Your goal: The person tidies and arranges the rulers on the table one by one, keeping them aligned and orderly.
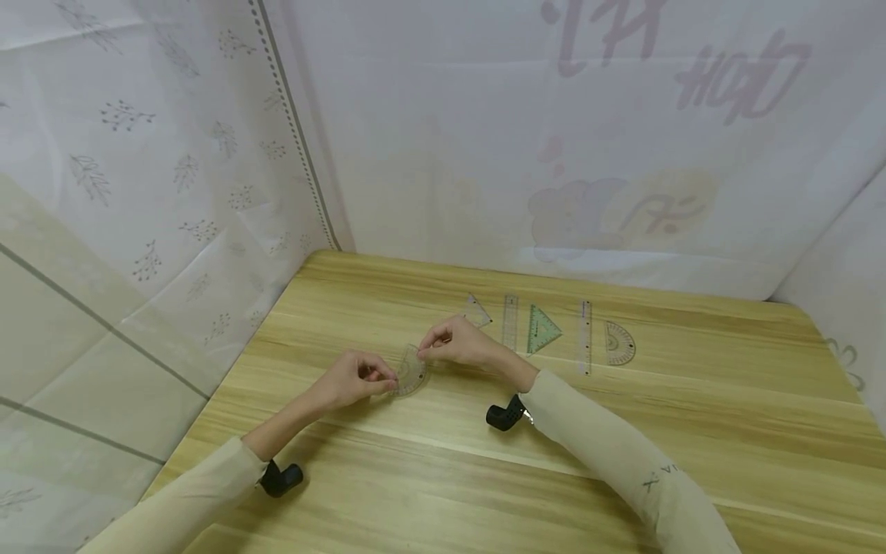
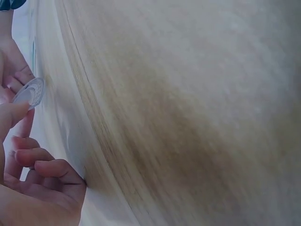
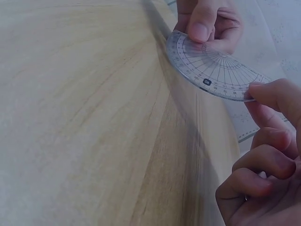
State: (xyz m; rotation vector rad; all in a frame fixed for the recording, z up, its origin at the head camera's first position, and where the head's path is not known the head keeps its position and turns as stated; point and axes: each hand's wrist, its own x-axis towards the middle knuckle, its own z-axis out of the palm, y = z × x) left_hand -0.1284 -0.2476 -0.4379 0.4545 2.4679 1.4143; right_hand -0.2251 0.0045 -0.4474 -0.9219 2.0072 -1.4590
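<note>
Between my two hands is a clear plastic protractor, raised over the wooden table and tilted. My left hand pinches one end of it between thumb and fingers. The opposite end is pinched by my right hand. In the right wrist view the protractor shows its printed degree scale, with the left thumb on the far end and the right thumb on the near end. The left wrist view shows the protractor almost edge-on.
Beyond my right hand lie a clear set square, a clear ruler, a green set square, a longer clear ruler and another protractor, roughly in a row. Patterned cloth hangs behind the table.
</note>
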